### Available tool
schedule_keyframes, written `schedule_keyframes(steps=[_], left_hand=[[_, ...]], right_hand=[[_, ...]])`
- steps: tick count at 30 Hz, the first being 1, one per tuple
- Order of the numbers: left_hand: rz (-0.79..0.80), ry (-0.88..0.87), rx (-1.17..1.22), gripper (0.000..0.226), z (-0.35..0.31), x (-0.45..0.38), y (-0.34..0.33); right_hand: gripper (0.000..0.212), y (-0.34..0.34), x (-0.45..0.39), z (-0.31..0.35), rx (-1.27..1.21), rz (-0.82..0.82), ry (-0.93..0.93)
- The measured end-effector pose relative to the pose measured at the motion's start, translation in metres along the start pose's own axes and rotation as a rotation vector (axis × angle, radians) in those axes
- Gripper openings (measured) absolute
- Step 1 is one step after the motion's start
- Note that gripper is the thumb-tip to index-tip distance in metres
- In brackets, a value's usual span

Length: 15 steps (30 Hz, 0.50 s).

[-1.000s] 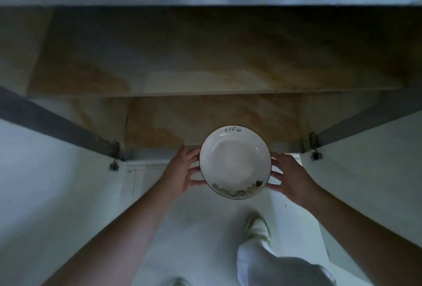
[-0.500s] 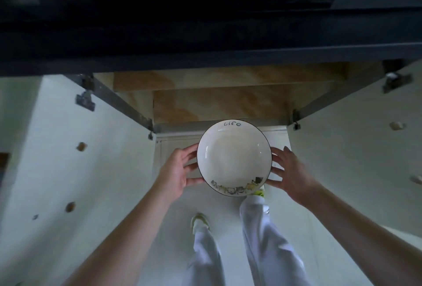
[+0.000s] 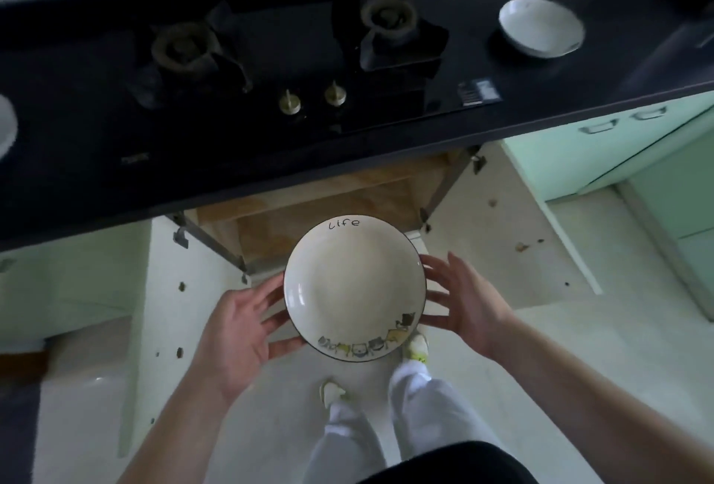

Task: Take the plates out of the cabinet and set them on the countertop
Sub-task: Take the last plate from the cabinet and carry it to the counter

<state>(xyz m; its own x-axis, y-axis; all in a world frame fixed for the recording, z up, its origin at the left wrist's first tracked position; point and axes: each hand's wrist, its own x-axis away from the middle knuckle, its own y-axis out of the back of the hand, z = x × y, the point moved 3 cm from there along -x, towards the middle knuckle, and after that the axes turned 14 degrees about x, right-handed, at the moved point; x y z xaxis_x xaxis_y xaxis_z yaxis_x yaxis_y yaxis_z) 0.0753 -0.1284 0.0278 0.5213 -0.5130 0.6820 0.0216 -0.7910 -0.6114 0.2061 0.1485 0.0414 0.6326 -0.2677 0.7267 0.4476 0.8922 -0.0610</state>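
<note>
The plate (image 3: 354,288) is rising clear of the cabinet (image 3: 328,209) toward the desk (image 3: 270,159), and you are clamping both hands, left (image 3: 247,333) and right (image 3: 467,302), on its rim.

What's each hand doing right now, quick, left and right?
Left hand: fingers spread, cradling the left edge of the plate.
Right hand: fingers spread, supporting the plate's right edge.

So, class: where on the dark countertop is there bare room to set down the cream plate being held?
Free: the dark countertop between the right burner and the white dish. Crowded: the two-burner hob.
</note>
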Motion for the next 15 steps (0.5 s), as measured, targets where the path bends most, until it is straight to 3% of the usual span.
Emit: schedule_keyframes(steps=[7,15], left_hand=[[0.061,-0.024,-0.155,0.054,-0.002,0.041,-0.083],[0.096,-0.034,-0.249,0.055,0.061,0.072,-0.174]], right_hand=[[0.055,0.050,0.074,0.018,-0.124,0.052,0.073],[0.053,0.141,0.143,0.021,-0.143,0.006,0.135]])
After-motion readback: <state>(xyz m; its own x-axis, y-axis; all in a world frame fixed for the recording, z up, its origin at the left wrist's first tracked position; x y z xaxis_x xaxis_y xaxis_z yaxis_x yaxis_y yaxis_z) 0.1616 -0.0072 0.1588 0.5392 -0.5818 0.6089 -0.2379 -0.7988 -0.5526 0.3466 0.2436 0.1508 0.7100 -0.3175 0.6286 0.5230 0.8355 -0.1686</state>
